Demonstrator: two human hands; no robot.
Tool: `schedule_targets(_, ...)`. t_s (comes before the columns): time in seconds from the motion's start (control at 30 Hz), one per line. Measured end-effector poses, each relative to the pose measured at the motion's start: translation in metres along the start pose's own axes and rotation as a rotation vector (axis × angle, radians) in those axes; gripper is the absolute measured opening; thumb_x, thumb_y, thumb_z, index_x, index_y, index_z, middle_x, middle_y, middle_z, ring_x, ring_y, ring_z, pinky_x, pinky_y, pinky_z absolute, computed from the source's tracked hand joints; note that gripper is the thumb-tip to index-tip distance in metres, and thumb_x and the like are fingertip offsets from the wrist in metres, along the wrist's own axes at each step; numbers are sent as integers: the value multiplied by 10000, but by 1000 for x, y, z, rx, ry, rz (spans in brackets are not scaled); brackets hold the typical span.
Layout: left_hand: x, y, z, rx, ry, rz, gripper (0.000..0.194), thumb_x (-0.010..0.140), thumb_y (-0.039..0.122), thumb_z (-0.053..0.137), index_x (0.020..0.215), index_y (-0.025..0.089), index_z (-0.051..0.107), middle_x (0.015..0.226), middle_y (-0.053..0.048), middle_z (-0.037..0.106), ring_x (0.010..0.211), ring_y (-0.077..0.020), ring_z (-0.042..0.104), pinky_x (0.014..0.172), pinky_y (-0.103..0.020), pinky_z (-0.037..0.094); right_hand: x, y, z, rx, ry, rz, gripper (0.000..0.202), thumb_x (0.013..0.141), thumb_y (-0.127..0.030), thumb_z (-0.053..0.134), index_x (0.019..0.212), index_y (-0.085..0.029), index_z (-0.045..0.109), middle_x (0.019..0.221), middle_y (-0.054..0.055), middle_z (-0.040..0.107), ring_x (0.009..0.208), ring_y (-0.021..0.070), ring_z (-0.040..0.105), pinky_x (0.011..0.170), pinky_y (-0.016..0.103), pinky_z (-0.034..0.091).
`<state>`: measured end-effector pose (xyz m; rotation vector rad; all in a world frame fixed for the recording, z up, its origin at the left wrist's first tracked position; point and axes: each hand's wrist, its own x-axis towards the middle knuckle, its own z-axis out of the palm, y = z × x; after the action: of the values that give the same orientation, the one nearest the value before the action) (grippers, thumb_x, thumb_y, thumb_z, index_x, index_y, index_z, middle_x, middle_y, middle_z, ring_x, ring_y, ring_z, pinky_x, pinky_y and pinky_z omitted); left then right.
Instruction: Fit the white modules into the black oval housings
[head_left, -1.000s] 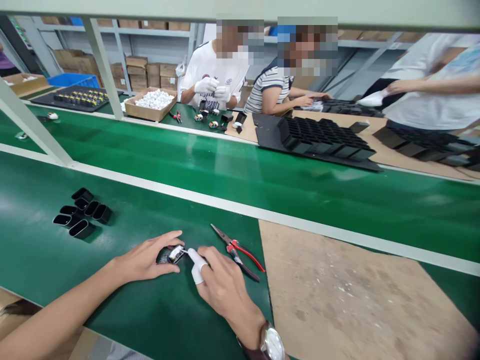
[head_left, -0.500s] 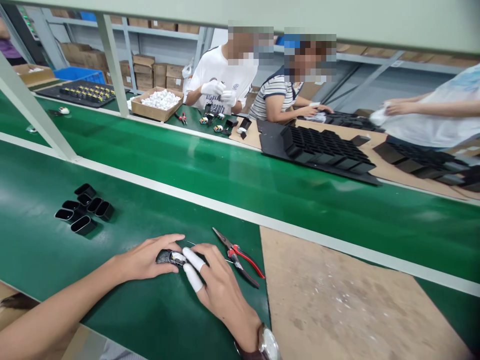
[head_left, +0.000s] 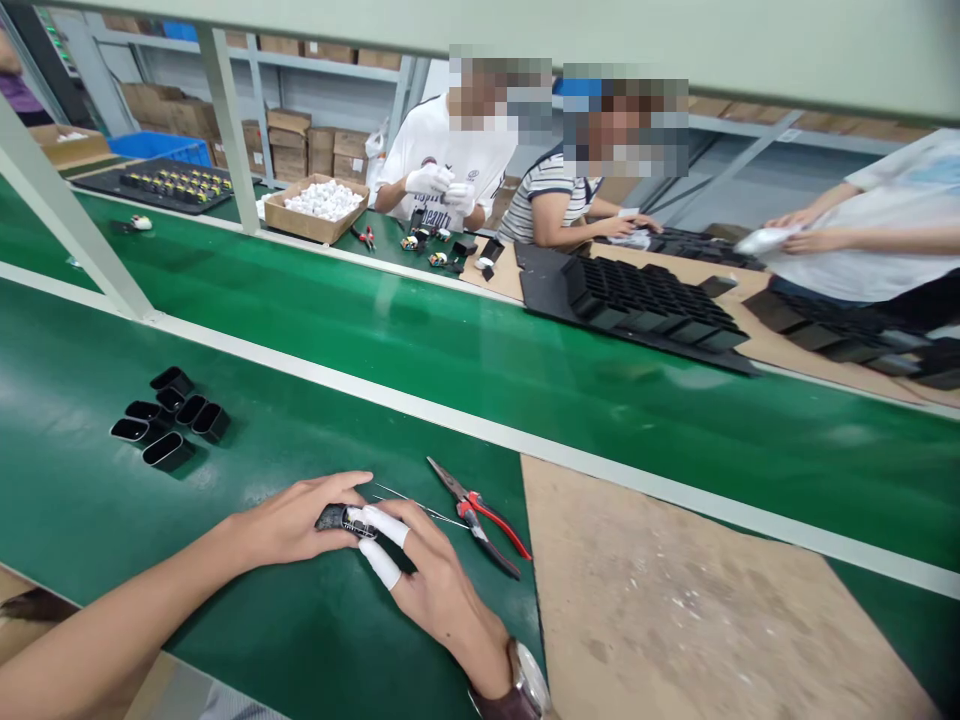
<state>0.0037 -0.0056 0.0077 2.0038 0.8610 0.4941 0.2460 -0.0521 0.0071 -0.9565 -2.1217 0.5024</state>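
My left hand (head_left: 300,515) wraps round a small black plastic housing (head_left: 330,518), held just above the green bench. At the housing's right-hand opening a circuit board (head_left: 360,523) shows, with white and yellow parts and a row of pins. My right hand (head_left: 431,570) wears white finger cots on its thumb and index finger, which close on that open end. Whether they press the board or the housing's rim, I cannot tell. Beyond this hand lie metal tweezers (head_left: 409,500) and red-and-black needle-nose pliers (head_left: 476,515).
Several black oval housings (head_left: 169,452) stand on the bench at left. A brown board (head_left: 712,600) lies at right. Across the green belt (head_left: 390,325), co-workers sit by a box of white parts (head_left: 319,212) and a tray of black cases (head_left: 652,300). A metal post (head_left: 82,215) rises at left.
The housing has turned slightly in my left hand, so more of its side and the board show. My right hand has shifted a little left, uncovering more of the tweezers.
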Motion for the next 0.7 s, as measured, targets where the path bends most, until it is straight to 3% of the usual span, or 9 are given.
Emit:
schedule_targets(0.33, 0, -1, 0, 3, -6, -2, 719, 994, 331, 701, 1606, 362, 324, 1352, -12, 737, 1282, -230, 681, 1110, -389, 522, -4, 8, 1, 102, 32, 20, 413, 1016, -168, 648, 1416, -247, 580, 1180, 103, 708, 1032, 229, 709, 864, 405, 636)
schedule_targets(0.57, 0, 1, 0, -5, -21, -3, 717, 1003, 322, 692, 1606, 352, 306, 1381, -17, 724, 1300, -230, 667, 1120, -395, 505, -6, 9, 2, -7, 12, -43, 349, 1017, -128, 608, 1353, -219, 613, 1181, 114, 701, 1042, 241, 708, 866, 420, 638)
schedule_targets(0.7, 1, 0, 1, -7, -27, -21, 712, 1001, 337, 690, 1607, 342, 318, 1365, -28, 730, 1278, -239, 677, 1094, -393, 518, -6, 10, 3, -9, 22, -37, 443, 1013, -120, 613, 1441, -214, 549, 1165, 116, 702, 1017, 243, 706, 841, 422, 641)
